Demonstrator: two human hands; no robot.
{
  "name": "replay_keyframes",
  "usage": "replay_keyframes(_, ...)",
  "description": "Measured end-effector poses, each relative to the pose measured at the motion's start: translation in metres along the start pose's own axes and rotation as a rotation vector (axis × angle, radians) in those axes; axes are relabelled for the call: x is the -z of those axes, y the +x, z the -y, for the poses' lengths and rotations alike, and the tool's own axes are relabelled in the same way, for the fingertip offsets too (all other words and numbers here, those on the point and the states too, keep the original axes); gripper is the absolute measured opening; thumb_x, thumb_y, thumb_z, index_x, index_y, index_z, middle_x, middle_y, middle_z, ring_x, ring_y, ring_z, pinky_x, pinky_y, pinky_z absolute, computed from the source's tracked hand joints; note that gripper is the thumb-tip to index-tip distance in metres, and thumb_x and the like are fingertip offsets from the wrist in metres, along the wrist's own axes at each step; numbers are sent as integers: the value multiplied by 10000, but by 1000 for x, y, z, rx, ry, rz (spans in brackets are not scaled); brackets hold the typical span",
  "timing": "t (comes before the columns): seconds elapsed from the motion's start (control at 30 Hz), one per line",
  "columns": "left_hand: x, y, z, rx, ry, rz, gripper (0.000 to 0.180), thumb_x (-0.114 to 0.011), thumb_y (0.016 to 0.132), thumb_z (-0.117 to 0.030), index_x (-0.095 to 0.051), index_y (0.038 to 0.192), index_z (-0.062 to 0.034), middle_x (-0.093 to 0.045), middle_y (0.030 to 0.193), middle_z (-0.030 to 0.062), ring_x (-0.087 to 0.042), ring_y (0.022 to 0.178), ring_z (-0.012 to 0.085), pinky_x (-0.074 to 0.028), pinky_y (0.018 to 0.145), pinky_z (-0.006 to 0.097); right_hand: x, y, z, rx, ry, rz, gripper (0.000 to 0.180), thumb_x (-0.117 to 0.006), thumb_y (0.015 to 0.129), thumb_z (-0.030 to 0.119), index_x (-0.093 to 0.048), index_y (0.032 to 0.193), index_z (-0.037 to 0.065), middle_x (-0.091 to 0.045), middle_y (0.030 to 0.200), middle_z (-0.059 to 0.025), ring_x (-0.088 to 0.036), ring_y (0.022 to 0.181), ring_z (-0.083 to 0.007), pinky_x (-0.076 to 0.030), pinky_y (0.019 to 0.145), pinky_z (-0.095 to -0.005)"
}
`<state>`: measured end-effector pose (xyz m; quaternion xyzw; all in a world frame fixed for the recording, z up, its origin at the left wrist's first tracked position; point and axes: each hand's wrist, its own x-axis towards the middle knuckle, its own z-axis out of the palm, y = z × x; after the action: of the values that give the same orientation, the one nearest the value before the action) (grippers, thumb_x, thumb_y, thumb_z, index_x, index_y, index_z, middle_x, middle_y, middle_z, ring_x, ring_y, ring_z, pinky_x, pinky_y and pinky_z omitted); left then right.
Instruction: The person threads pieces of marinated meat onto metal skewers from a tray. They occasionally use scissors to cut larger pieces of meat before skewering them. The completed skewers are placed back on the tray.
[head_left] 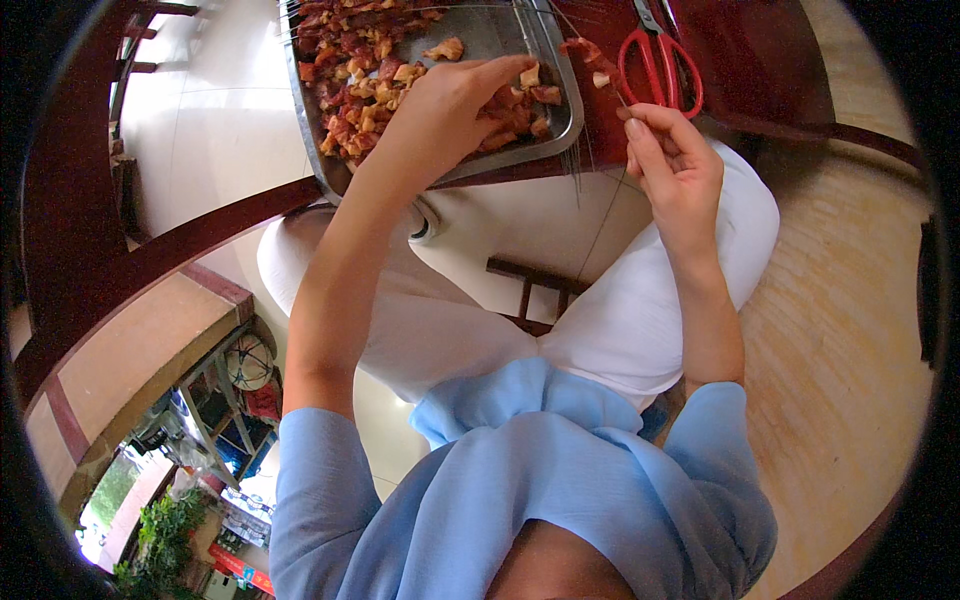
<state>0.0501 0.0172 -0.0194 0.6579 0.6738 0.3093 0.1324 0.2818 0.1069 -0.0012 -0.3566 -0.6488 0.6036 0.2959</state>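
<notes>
1 grip, the right hand, pinches a loaded skewer; the left hand touches meat, closure unclear.

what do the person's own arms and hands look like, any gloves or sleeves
The left hand and right hand are ungloved, with no ring or watch visible. Both forearms are bare; plain light blue sleeves end near the elbows.
</notes>
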Motion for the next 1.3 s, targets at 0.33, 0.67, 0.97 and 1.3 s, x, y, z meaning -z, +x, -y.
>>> replay_keyframes(0.33, 14, 3, 25, 163, 238, -126, 485, -718, 758, -51, -604, 1225, -109, -691, 957, 144, -672, 899, 328, -545, 780, 392, -3, 0, -3, -1, -18, 9, 143, -630, 928, 102, -668, 1032, 11, -602, 722, 15, -524, 623, -34, -414, 547, -191)
replay_keyframes(0.67, 34, 5, 2, 340, 5, -279, 445, -641, 808, 24, -560, 1242, -21, -683, 976, 153, -675, 907, 251, -555, 765, 321, -3, 0, 0, -10, -41, 0, 145, -630, 928, 103, -668, 1034, 11, -605, 728, 19, -526, 627, -33, -421, 549, -189)
replay_keyframes(0.97, -13, -3, -14, 79, 190, -33, 703, -743, 681, -45, -464, 1322, -120, -665, 972, 134, -645, 868, 347, -536, 725, 430, -8, 2, -3, -1, -7, 22, 142, -631, 929, 104, -664, 1031, 11, -604, 734, 22, -526, 631, -31, -416, 552, -183)
replay_keyframes(1.3, -3, 0, 3, 144, 241, -12, 779, -726, 680, -13, -454, 1384, -207, -626, 1038, 114, -626, 932, 351, -525, 767, 442, -11, 3, -3, -1, -28, -2, 163, -603, 945, 87, -643, 1079, 2, -553, 706, 25, -443, 582, -8, -280, 473, -168)
